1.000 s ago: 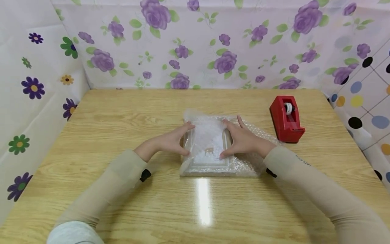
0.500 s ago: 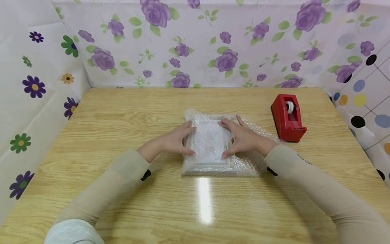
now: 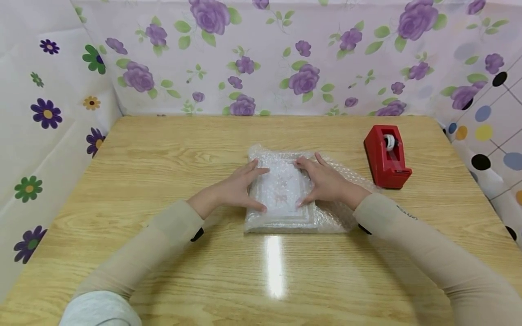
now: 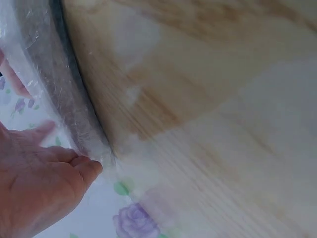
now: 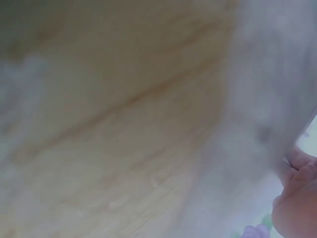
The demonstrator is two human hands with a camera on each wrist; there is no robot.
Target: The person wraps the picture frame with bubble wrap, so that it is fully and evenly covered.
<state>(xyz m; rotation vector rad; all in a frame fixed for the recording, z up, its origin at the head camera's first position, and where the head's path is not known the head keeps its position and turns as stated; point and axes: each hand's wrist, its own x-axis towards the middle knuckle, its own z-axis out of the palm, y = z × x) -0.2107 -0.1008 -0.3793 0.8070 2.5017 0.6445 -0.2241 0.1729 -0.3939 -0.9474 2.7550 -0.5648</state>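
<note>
A picture frame (image 3: 280, 194) with a pale front and a faint small tan figure lies flat in clear bubble wrap (image 3: 281, 224). My left hand (image 3: 238, 188) rests at its left side, thumb and fingers spread over the wrap. On the opposite side, the right hand (image 3: 326, 181) spans the frame's right edge, with fingertips near the top and the thumb lower down. In the left wrist view, the fingers of the left hand (image 4: 44, 173) touch the wrapped edge. A blurred sheet of wrap (image 5: 267, 99) fills much of the right wrist view, beside part of the right hand (image 5: 299, 198).
A red tape dispenser (image 3: 387, 156) with a white roll stands at the back right of the wooden table (image 3: 175, 154). A loose flap of bubble wrap (image 3: 350, 174) reaches toward it. Flowered cloth (image 3: 163, 54) hangs behind the table.
My left hand has shifted slightly right, farther over the frame. The figure on the frame looks fainter through the wrap, which lies closer over it. My right hand has barely moved.
</note>
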